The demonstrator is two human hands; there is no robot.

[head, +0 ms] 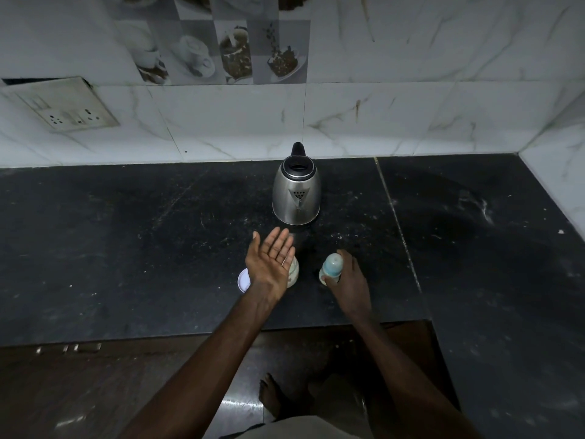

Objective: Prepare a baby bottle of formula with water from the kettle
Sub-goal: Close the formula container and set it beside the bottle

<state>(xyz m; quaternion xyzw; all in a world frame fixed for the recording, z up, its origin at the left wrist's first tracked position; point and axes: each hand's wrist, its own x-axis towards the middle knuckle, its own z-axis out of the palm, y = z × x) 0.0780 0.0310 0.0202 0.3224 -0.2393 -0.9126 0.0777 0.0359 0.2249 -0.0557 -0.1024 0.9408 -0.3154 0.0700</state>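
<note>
Dim, greyish wide-angle view, edges bowed, floor perhaps slightly blurred.

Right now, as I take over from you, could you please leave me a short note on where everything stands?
Left hand: open, palm up, holding nothing, above the jar.
Right hand: grips the baby bottle, which stands on the counter with its top on.
Kettle: behind both, near the wall, untouched.
White lid: on the counter, left of the jar.
Done: bottle appears closed; its contents cannot be seen.
Left: probably check the fill, shake, and close the jar.
</note>
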